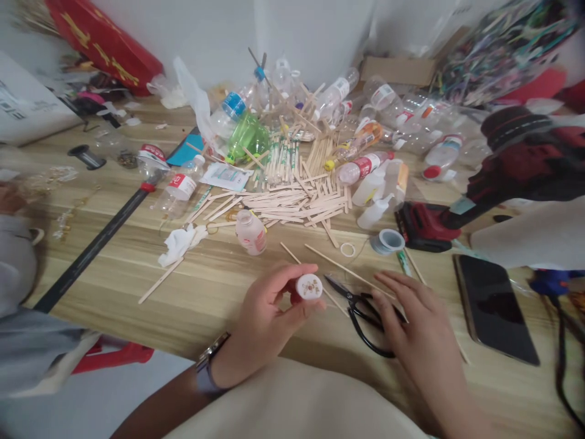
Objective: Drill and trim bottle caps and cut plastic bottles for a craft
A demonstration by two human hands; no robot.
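My left hand (pixel 269 314) is closed around a small round bottle cap (pixel 309 286), red at the side with a white top facing up. My right hand (pixel 418 326) lies flat on the table with its fingers stretched over the handles of black scissors (pixel 361 308), whose blades point up and left toward the cap. A thin wooden stick (pixel 347 268) lies just beyond the scissors. A small pink bottle (pixel 251 233) stands a little farther back on the wooden table (pixel 137 268).
A heap of wooden sticks (pixel 297 198) and several empty plastic bottles (pixel 356 167) fills the table's back. A red power drill (pixel 484 183), a dark phone (pixel 496 308), a tape roll (pixel 387 241) and a long black rod (pixel 95 247) lie around. Another person's sleeve (pixel 18 268) shows at left.
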